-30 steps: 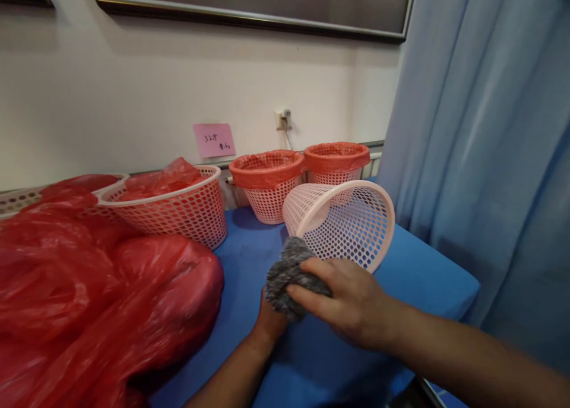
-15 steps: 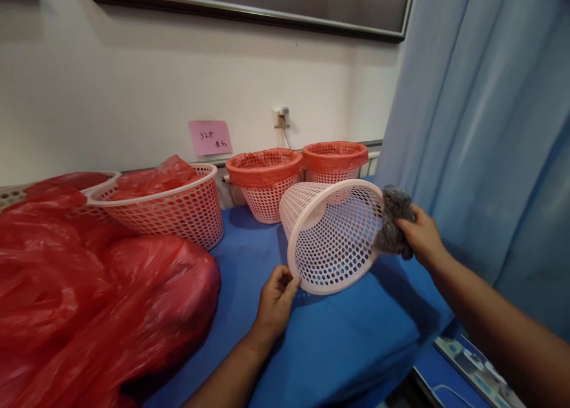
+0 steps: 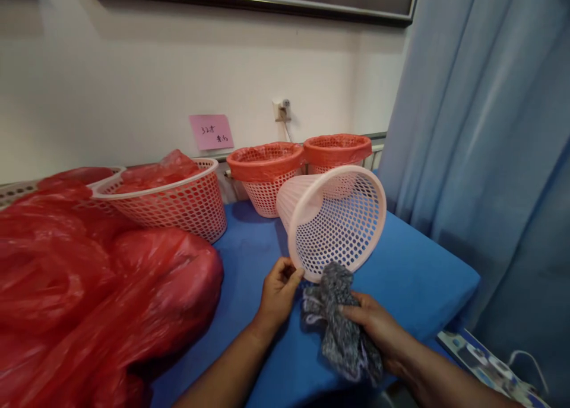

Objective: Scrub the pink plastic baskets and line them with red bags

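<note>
A pale pink plastic basket (image 3: pixel 307 206) with holes in its wall lies tipped on its side, its mouth facing me. My left hand (image 3: pixel 278 289) pinches the lower left of its rim between thumb and fingers. In my right hand (image 3: pixel 374 322) is a bunched grey cloth (image 3: pixel 341 319), held in front of the basket. The cloth's upper end overlaps the bottom of the rim. Some fingers of my right hand are hidden behind the cloth.
Behind stand two baskets lined with red bags, one left (image 3: pixel 267 182) and one right (image 3: pixel 336 149). Red plastic bags (image 3: pixel 111 289) pile up at left beside another basket (image 3: pixel 178 209). A blue cloth (image 3: pixel 427 265) covers the table; a blue curtain (image 3: pixel 463 129) hangs right.
My right hand has moved the grey cloth from the rim's right side down and left to its bottom. My left hand keeps its grip, and the basket has tilted slightly.
</note>
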### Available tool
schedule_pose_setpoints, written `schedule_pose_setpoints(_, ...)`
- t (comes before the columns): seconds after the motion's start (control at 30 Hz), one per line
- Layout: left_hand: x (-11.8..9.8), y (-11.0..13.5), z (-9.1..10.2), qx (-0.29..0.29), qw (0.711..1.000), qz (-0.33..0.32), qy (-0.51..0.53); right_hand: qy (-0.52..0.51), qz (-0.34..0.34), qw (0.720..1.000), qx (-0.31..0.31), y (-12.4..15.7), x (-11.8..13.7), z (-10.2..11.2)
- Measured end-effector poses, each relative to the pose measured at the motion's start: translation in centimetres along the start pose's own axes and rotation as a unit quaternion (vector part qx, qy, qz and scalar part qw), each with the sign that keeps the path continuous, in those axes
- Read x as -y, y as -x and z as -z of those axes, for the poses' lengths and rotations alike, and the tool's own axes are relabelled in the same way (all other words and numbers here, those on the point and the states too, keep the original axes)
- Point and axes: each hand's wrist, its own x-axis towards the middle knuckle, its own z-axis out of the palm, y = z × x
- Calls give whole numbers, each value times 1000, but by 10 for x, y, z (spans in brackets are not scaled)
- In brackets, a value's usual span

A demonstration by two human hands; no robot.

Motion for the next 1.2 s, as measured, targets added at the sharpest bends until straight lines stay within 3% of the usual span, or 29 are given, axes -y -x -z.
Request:
schedule_pose_setpoints(0.07, 1, 4, 0, 23, 1000, 19, 3, -34, -32, 999, 25, 4, 18, -9)
schedule_pose_setpoints(0.1, 1, 7, -1, 32, 999, 27, 9, -28, -16, 999, 15, 4, 32, -11)
schedule_pose_setpoints(0.17, 0, 9, -1, 48, 997, 38, 37, 43, 98, 992, -68, -2, 69, -8)
schedule_pose_setpoints(0.2, 0, 10, -1, 58, 996, 41, 60, 102, 189, 968, -129, -9, 90, -4)
schedule_pose_setpoints(0.23, 0, 10, -2, 68, 993, 43, 86, 173, 276, 927, -187, -18, 111, 1)
schedule_pose_setpoints(0.3, -1, 9, -3, 79, 985, 49, 143, 311, 432, 801, -274, -39, 147, 10)
schedule_pose_setpoints(0.37, -2, 7, -4, 74, 979, 59, 182, 426, 500, 707, -262, -59, 167, 14)
schedule_pose_setpoints(0.43, -4, 6, -5, 67, 974, 73, 202, 515, 520, 653, -194, -69, 162, 12)
schedule_pose_setpoints(0.5, -5, 6, -4, 59, 971, 90, 212, 574, 514, 628, -113, -68, 136, 5)
schedule_pose_setpoints(0.63, -9, 4, 2, 28, 969, 112, 217, 663, 443, 601, 51, -41, 55, 7)
schedule_pose_setpoints(0.73, -9, 1, 5, 37, 975, 99, 195, 708, 369, 596, 82, -24, 14, 35)
schedule_pose_setpoints(0.83, -7, 0, 4, 15, 987, 82, 140, 722, 300, 623, 23, -18, 6, 79)
schedule_pose_setpoints(0.97, -6, 0, -2, -7, 992, 81, 101, 718, 243, 644, -100, -24, 16, 129)
schedule_pose_setpoints(1.1, -9, 1, -7, -1, 994, 69, 86, 635, 258, 691, -232, -30, 21, 149)
schedule_pose_setpoints(1.2, -15, 2, -5, -25, 998, 40, 50, 486, 301, 726, -381, -28, 22, 150)
